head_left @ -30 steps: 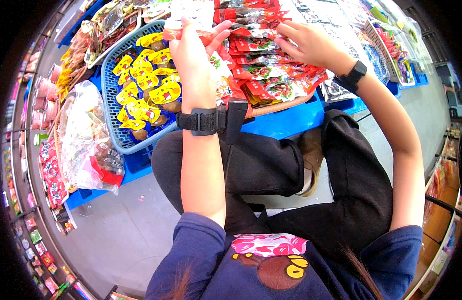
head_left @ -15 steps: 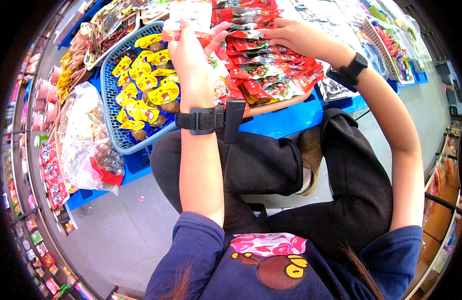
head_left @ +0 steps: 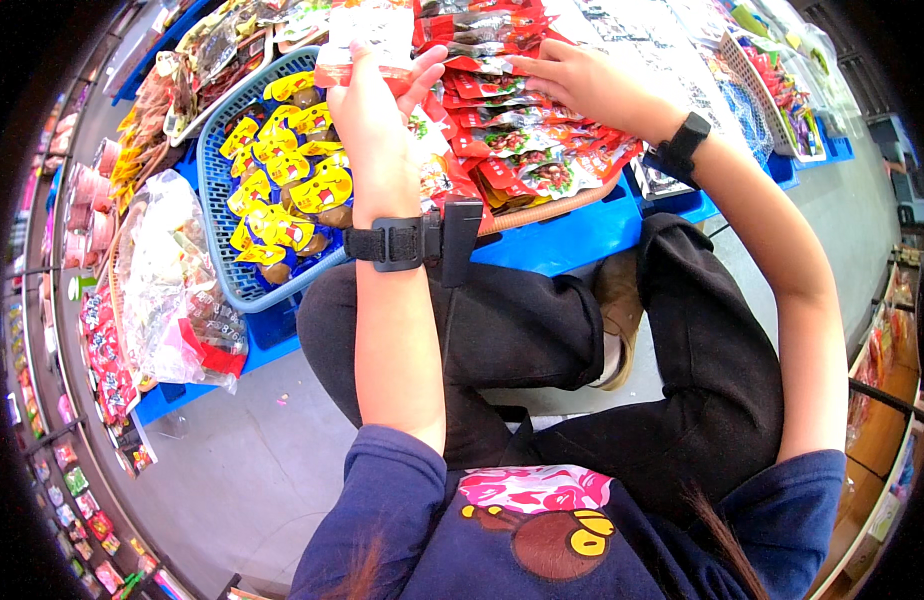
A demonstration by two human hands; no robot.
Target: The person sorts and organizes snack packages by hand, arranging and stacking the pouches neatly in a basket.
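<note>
My left hand has its thumb over the lower part of a white-and-red snack packet at the top edge of the view; two of its fingers stick out to the right. Closely stacked red snack packets fill a tan basket just right of it. Over that stack, my right hand reaches in from the right with fingers stretched out, their tips at the packets' edges. Whether those fingertips pinch a packet edge is hard to see. Both wrists wear black straps.
Left of my left hand stands a blue basket of yellow-and-blue packets. Beside it lies a clear plastic bag. A blue platform carries the baskets, before my bent legs. A pale basket of colourful packets sits at the far right.
Both hands have shifted slightly left, the left one with its packet. The whole view has also drifted a little. Grip and finger poses look nearly the same.
</note>
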